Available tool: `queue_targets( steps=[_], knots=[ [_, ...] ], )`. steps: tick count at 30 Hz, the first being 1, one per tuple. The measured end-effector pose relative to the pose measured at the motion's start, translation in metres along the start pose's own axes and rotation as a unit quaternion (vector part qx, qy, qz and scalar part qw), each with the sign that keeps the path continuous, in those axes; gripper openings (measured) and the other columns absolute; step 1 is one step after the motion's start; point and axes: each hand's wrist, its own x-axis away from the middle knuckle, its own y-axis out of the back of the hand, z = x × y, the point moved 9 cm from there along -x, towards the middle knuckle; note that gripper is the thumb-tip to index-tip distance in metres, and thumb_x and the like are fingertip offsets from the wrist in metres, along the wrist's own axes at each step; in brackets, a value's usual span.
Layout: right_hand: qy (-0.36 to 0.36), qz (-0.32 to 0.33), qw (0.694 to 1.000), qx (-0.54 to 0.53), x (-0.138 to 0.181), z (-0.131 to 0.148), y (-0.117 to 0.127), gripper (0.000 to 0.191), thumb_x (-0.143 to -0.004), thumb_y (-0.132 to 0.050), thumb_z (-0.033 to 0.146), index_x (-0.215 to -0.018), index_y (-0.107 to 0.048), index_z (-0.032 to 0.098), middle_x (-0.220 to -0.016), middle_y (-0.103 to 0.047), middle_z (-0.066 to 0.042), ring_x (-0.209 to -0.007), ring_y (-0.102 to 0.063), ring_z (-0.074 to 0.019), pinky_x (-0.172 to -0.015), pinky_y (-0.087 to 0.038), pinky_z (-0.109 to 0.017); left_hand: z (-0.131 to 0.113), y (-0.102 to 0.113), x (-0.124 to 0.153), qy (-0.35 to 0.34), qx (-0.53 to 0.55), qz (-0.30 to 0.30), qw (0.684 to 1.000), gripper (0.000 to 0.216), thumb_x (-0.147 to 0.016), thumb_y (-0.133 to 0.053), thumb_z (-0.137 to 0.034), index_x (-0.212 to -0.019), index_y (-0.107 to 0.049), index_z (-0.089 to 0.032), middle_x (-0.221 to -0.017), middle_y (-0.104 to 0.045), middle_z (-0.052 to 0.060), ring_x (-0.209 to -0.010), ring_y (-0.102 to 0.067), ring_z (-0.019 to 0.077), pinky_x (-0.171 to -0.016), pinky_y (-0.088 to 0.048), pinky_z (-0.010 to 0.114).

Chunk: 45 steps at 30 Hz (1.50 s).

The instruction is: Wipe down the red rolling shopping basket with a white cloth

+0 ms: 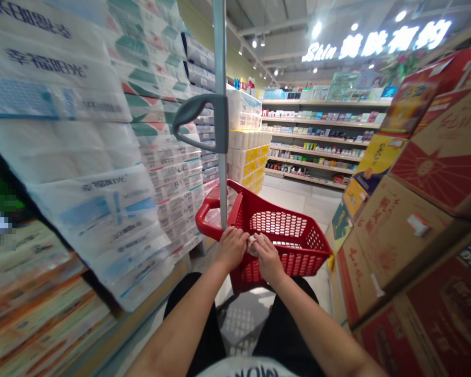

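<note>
In front of me stands a red plastic shopping basket [294, 220] with perforated walls and a tall metal pole with a grey handle [215, 123]. My left hand [234, 245] lies closed over the near rim, just right of the pole. Close beside it, my right hand [266, 254] is curled round a small crumpled whitish cloth or tissue [252, 245] pressed against the same rim. Whether the left fingers also hold part of the cloth is hidden. Through the holes in its walls, pale floor shows.
Wrapped paper packs [78, 131] rise in stacks on the left. Cardboard cartons [400, 230] are piled close on the right. Beyond the basket runs a pale tiled floor [294, 196] toward shelves of small products [322, 123]. My knees are on either side below the basket.
</note>
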Motion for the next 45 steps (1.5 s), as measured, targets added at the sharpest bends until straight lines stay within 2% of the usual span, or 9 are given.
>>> queue_targets(
  steps=[7,11,16,20,26,31,37,42,45],
  knots=[
    [0.034,-0.004,0.998,0.043,0.000,0.013,-0.002,0.040,-0.091,-0.041,0.009,-0.121,-0.063,0.024,-0.130,-0.059,-0.006,-0.115,-0.052,-0.0216,-0.099,-0.047,-0.041,0.004,0.002,0.001,0.027,0.001,-0.001,1.000,0.020,-0.084,-0.052,-0.019,-0.101,-0.063,-0.022,-0.091,-0.062,0.005,-0.095,-0.055,0.0199,-0.102,-0.031,0.038],
    [0.026,-0.019,0.999,0.022,0.003,0.014,-0.004,0.035,-0.094,-0.040,0.012,-0.118,-0.063,0.020,-0.124,-0.059,-0.010,-0.112,-0.054,-0.0209,-0.097,-0.047,-0.036,0.004,0.002,0.003,0.024,-0.002,0.007,1.000,0.019,-0.086,-0.051,-0.019,-0.101,-0.062,-0.022,-0.091,-0.062,0.004,-0.094,-0.055,0.0192,-0.102,-0.031,0.037],
    [0.017,0.048,0.998,0.027,0.016,0.012,-0.024,0.029,-0.090,-0.046,0.011,-0.103,-0.069,0.023,-0.106,-0.063,-0.006,-0.095,-0.057,-0.0199,-0.080,-0.052,-0.031,0.006,0.002,0.004,0.018,-0.008,0.012,1.000,0.024,-0.084,-0.050,-0.013,-0.104,-0.062,-0.022,-0.095,-0.063,0.005,-0.098,-0.054,0.0196,-0.103,-0.028,0.038],
    [0.019,0.019,1.000,0.015,0.009,0.016,-0.019,0.032,-0.090,-0.046,0.009,-0.113,-0.065,0.020,-0.115,-0.059,-0.009,-0.106,-0.053,-0.0208,-0.089,-0.050,-0.033,0.006,0.000,0.004,0.012,-0.006,0.026,1.000,0.025,-0.084,-0.051,-0.017,-0.106,-0.062,-0.022,-0.094,-0.062,0.005,-0.098,-0.054,0.0202,-0.103,-0.029,0.039],
    [0.004,0.145,0.988,0.057,0.019,0.012,-0.043,0.025,-0.082,-0.055,0.008,-0.094,-0.069,0.025,-0.096,-0.064,-0.005,-0.088,-0.056,-0.0198,-0.066,-0.052,-0.026,0.005,0.002,0.004,0.013,-0.002,0.016,1.000,0.027,-0.084,-0.048,-0.015,-0.107,-0.061,-0.021,-0.095,-0.062,0.006,-0.098,-0.055,0.0209,-0.104,-0.029,0.039],
    [-0.001,0.077,0.996,0.051,0.011,0.013,-0.025,0.028,-0.087,-0.051,0.010,-0.107,-0.065,0.022,-0.108,-0.061,-0.008,-0.097,-0.054,-0.0211,-0.079,-0.052,-0.030,0.005,0.001,0.004,0.013,0.001,0.016,1.000,0.025,-0.085,-0.049,-0.017,-0.105,-0.062,-0.021,-0.094,-0.062,0.005,-0.098,-0.055,0.0208,-0.104,-0.029,0.040],
    [0.008,0.140,0.987,0.077,0.019,0.013,-0.039,0.023,-0.082,-0.055,0.007,-0.091,-0.068,0.024,-0.095,-0.064,-0.005,-0.085,-0.055,-0.0208,-0.061,-0.050,-0.027,0.006,0.002,0.004,0.020,-0.001,0.010,1.000,0.026,-0.086,-0.046,-0.015,-0.106,-0.062,-0.021,-0.094,-0.062,0.005,-0.098,-0.054,0.0203,-0.105,-0.028,0.039],
    [-0.003,0.072,0.996,0.060,0.012,0.012,-0.025,0.025,-0.087,-0.051,0.010,-0.102,-0.066,0.022,-0.106,-0.062,-0.007,-0.095,-0.053,-0.0202,-0.079,-0.049,-0.030,0.006,0.002,0.004,0.019,-0.001,0.005,1.000,0.024,-0.086,-0.048,-0.016,-0.105,-0.062,-0.021,-0.095,-0.063,0.005,-0.099,-0.055,0.0202,-0.105,-0.029,0.039],
    [-0.034,0.147,0.985,0.085,0.014,0.005,-0.034,0.024,-0.086,-0.052,0.009,-0.099,-0.067,0.023,-0.101,-0.062,-0.006,-0.092,-0.053,-0.0204,-0.072,-0.048,-0.029,0.007,0.002,0.003,0.021,-0.003,0.006,1.000,0.025,-0.085,-0.048,-0.016,-0.105,-0.062,-0.021,-0.094,-0.063,0.005,-0.097,-0.055,0.0201,-0.105,-0.029,0.039]
  ],
)
